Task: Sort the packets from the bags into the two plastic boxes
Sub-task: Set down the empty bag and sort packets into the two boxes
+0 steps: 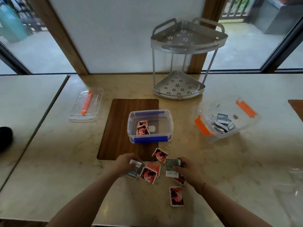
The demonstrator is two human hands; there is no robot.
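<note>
Several red-and-black packets lie loose on the counter in front of me: one (160,155) by the board's corner, one (148,174) in the middle, one (176,196) nearest me. My left hand (125,163) grips a grey packet (135,169). My right hand (188,169) holds another grey packet (171,166). The blue-clipped box (170,126) stands on the wooden board and holds red packets (142,128). The orange-clipped box (246,126), at the right, holds grey packets (221,123).
A clear lid with an orange clip (86,104) lies at the left. A grey two-tier corner rack (183,66) stands behind the boxes. The wooden board (118,128) sits set into the counter. A clear plastic bag (293,177) lies at the right edge.
</note>
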